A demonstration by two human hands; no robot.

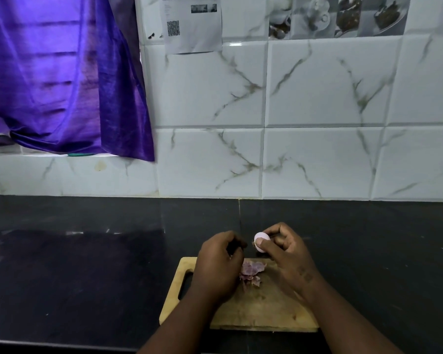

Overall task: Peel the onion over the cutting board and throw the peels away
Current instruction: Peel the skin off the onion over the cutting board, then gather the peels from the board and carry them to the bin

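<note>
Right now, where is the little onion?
In the head view, the onion sits pinched in the right hand, over the far edge of the cutting board, beyond the peels.

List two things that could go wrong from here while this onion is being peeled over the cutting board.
The right hand pinches the small onion in its fingertips near the cutting board's far edge; scraps, or the onion itself, may drop onto the dark counter. The peels lie loose on the board beside the left hand, which could sweep them off before they are thrown away.
</note>
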